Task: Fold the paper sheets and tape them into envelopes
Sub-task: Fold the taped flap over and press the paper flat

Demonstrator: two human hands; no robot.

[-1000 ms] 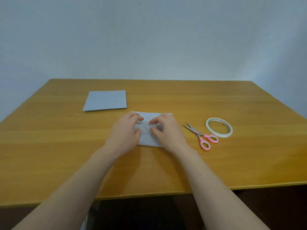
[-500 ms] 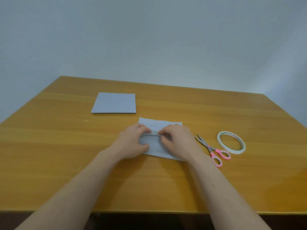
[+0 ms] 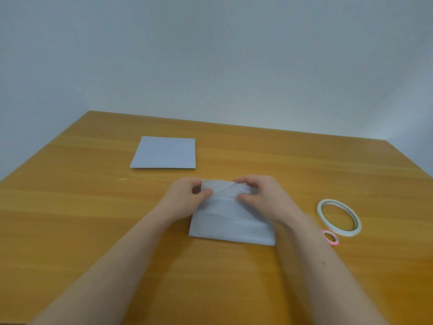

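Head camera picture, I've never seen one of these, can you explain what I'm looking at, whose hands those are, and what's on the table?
There is no machine here. A person wears a camera on the head, looking forward and down, so the two bare arms reaching in from the bottom are that person's own. The left hand and the right hand both pinch the far edge of a folded white paper sheet lying on the wooden table; the fingers are curled on the paper. Farther back lies a second folded sheet, untouched. To the right sits a roll of tape, and beside it a pink scissor handle peeks out; the rest of the scissors is hidden behind the right arm.
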